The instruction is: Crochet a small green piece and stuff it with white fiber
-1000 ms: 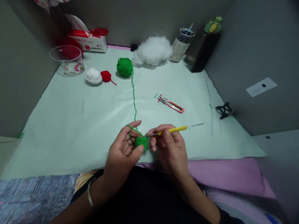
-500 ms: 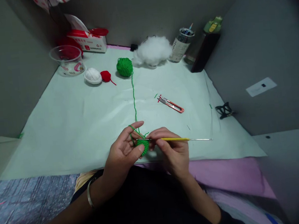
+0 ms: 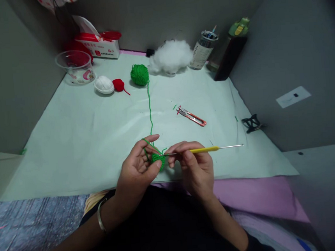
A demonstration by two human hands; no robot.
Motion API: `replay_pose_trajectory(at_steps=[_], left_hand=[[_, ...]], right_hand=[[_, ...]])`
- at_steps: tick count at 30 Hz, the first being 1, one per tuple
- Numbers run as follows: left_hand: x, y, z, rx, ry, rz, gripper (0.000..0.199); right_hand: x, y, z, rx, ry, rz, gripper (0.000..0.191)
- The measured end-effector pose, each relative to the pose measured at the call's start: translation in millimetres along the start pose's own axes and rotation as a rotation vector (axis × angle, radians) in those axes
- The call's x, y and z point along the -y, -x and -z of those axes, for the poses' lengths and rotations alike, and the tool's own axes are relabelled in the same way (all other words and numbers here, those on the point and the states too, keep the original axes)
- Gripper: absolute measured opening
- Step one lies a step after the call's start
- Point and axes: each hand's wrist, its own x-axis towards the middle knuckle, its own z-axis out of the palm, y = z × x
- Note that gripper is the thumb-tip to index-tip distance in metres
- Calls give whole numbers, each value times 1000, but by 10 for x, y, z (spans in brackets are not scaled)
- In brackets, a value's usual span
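Observation:
Between the thumb and fingers of my left hand is a small piece of green crochet. Green yarn loops over the raised index finger and runs back across the table to a green yarn ball. My right hand is closed around the yellow grip of a double-ended crochet hook. The hook's left tip meets the upper edge of the crochet; its other metal end points right. A short green yarn tail sticks up beside the work.
Thread snips lie beyond my right hand. Farther back are a white yarn ball, a red yarn ball, a plastic tub, white stuffing, a pen cup and a tissue box. A black claw clip rests at right.
My right hand has drawn the hook to the right and tilted its right end up, so more of the left shaft shows. My left hand and the crochet have shifted slightly left.

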Motion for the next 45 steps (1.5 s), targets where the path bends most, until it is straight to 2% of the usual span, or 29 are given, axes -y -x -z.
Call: replay_pose_trajectory(at_steps=[10,14,17,19,22,26,33,41,45], left_hand=[[-22,-29,3,-31,-79,-9,50],[-43,-27,-8,-74,-144,-32,52],[-42,-28,-6,-85,-172,-45,53],[-36,-30,2,-76,-157,-44,53],[-29,-30,11,-55,-112,-35,51],[-36,-28,5,-50,-94,-13,49],[-41,-26,1,-46,-85,5,48],[-16,-30,-1,-33,-33,-8,69],[6,-29,23,1,-18,0,69]], right_hand=[[78,-7,0,40,183,67,18],[118,8,-5,80,315,137,19],[117,29,-27,56,385,176,18],[96,31,-42,11,346,139,17],[47,11,-47,-54,175,29,15],[9,-16,-35,-88,46,-69,13],[11,-19,-26,-61,34,-79,13],[-28,-24,1,-16,100,-89,16],[-42,-12,-9,-38,63,-64,15]])
